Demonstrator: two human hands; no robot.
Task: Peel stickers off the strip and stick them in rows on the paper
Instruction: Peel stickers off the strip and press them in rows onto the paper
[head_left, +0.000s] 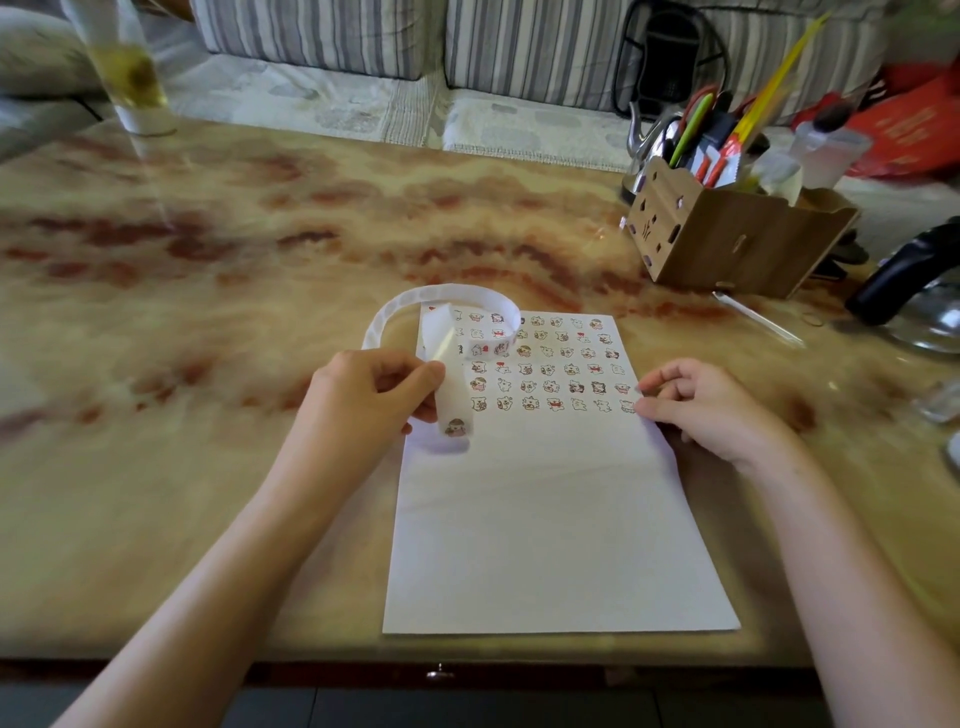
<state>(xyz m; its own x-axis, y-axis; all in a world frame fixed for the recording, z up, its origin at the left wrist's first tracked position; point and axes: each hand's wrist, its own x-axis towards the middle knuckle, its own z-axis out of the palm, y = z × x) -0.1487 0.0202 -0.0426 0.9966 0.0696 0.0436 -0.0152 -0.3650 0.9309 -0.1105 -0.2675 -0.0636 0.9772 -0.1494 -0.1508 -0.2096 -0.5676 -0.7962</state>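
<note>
A white sheet of paper (545, 519) lies on the marble-patterned table (208, 312), its upper half filled with several rows of small cartoon stickers (550, 384). My left hand (369, 400) pinches a curling white sticker strip (447, 306) at the paper's left edge; the strip loops up and back over the top-left rows, and its near end hangs down with one sticker (456, 427) on it. My right hand (711, 410) rests at the paper's right edge, fingertips touching the last sticker at the end of the lowest row (629, 405).
A wooden organiser (737, 244) with pens and scissors stands at the back right, with a kettle (914, 296) to its right and a pen (758, 317) lying before it. A glass of yellow drink (135, 88) stands at the back left. A striped sofa runs behind the table.
</note>
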